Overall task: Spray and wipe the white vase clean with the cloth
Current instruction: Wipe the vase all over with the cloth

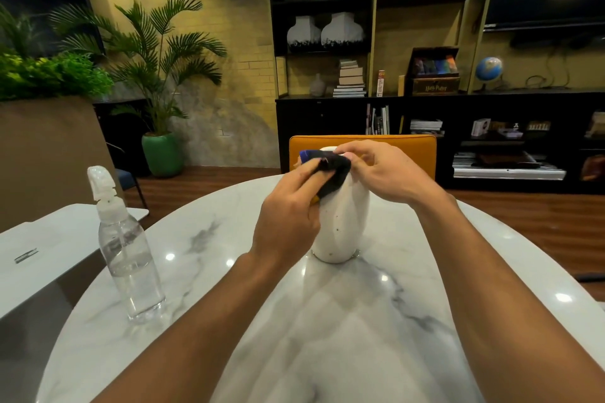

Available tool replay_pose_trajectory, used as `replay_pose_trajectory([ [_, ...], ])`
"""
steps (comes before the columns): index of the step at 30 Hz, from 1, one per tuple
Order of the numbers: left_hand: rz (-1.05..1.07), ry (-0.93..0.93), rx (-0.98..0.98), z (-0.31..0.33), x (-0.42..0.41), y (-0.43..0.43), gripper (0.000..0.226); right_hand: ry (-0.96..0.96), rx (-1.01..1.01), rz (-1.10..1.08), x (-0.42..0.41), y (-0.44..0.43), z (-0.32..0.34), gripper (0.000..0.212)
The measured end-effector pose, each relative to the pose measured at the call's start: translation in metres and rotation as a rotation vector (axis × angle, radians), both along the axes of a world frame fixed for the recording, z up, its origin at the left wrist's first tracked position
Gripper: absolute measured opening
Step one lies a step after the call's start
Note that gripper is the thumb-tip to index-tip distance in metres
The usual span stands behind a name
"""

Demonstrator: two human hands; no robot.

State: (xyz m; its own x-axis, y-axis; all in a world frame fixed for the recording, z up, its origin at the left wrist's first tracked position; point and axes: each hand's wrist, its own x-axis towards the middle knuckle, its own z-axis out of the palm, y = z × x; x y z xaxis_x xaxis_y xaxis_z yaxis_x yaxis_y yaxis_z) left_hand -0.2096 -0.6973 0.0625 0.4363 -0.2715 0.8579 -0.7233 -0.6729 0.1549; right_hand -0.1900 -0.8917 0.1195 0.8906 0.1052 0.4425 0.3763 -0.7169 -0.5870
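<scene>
The vase (340, 226) stands upright on the table (360, 321), with the bottle (127, 255) well to its left. The left hand (288, 216) pinches the dark cloth (330, 170) against the vase's shoulder. The right hand (389, 173) curls its fingers round the neck, steadying it. The vase is probably hard, breakable, slick once sprayed and easily tipped, so the neck seems the safest hold, with light rubbing.

Chair (406, 149), palm (157, 52) and globe (488, 69) stand beyond table (327, 321).
</scene>
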Motion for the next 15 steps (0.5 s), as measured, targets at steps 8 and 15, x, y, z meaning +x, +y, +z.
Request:
replay_pose_trajectory([
  [8, -0.064, -0.220, 0.247, -0.039, -0.006, 0.009, 0.029, -0.049, -0.014, -0.063, 0.002, 0.001, -0.002, 0.028],
  [15, -0.011, 0.034, -0.119, -0.014, -0.004, -0.011, 0.039, 0.006, 0.015, 0.009, 0.001, -0.002, -0.001, 0.030],
])
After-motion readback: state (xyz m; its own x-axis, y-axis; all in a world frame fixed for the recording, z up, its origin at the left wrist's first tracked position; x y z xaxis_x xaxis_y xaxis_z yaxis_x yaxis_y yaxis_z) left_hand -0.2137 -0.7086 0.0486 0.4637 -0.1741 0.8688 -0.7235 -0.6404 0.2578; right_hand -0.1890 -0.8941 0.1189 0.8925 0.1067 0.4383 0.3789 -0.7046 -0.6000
